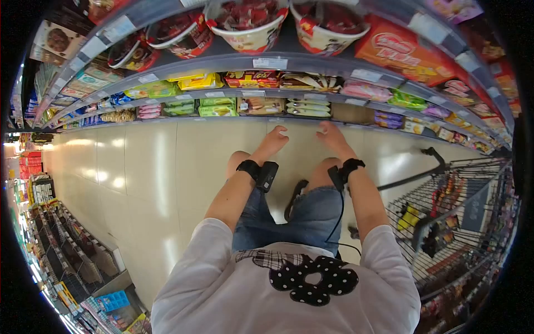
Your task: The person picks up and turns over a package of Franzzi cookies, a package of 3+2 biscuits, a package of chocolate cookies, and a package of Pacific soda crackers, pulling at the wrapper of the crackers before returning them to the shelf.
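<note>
My left hand (271, 142) is held out low in front of the bottom shelf, its fingers loosely curled with a gap between thumb and forefinger. Nothing shows in it. To its right is my right hand (335, 138), fingers also bent loosely, with nothing visible in its grasp. The two hands are apart. Closest beyond them on the bottom shelf are pale green packs (308, 107), a tan cardboard box (351, 113) and brown-and-cream packs (260, 106). Purple packs (388, 119) sit farther right. Neither hand appears to touch any pack.
A wire shopping cart (445, 222) with several items stands at my right. Large red-and-white tubs (247, 28) and a red-orange carton (400, 50) fill a higher shelf. Tiled floor (142, 167) lies at left, with a display rack (72, 239) beyond.
</note>
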`<state>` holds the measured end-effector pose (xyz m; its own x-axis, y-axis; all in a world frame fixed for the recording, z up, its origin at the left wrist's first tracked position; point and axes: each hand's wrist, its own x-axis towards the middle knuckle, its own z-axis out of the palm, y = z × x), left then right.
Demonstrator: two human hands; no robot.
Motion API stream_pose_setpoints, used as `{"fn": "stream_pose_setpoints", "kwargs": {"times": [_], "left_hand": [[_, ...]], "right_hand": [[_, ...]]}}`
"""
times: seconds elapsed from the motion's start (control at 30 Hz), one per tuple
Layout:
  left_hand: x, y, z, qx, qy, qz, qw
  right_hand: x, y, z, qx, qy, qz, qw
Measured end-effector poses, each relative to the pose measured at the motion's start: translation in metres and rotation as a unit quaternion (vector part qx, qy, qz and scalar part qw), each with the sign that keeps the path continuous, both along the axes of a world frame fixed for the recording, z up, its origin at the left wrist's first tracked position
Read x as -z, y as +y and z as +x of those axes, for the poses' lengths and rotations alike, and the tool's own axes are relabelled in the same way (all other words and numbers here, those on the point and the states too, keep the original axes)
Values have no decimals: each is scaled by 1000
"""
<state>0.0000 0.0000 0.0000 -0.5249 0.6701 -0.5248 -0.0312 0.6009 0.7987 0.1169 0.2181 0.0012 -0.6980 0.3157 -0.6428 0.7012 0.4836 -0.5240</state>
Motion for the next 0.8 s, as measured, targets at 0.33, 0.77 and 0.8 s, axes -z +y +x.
{"fn": "stream_pose_setpoints", "kwargs": {"times": [0.33, 0.77, 0.8], "left_hand": [[178, 58, -41, 8, 30, 227, 973], [181, 28, -39, 1, -104, 263, 959], [182, 23, -36, -11, -120, 254, 960]], "right_hand": [[182, 11, -95, -132, 168, 464, 860], [178, 19, -70, -227, 309, 488, 785], [170, 17, -67, -201, 362, 475, 776]]}}
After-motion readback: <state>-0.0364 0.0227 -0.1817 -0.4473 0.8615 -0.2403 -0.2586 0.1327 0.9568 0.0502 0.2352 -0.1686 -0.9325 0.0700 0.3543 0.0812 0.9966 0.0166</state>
